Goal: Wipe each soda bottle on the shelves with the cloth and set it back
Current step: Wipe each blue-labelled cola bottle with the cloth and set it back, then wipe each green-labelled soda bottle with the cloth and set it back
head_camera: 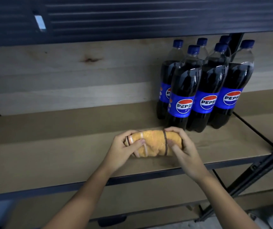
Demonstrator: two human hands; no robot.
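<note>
Seen from the head camera, a rolled yellow cloth [153, 142] with brown and pale stripes lies near the front edge of a wooden shelf [66, 146]. The left hand [124, 149] grips the cloth's left end, thumb curled over the top. The right hand [184, 146] grips the right end, fingers wrapped over it. Just behind the cloth, toward the right of the shelf, a cluster of soda bottles [198, 90] stands upright, blue-capped and blue-labelled, touching one another in two rows.
</note>
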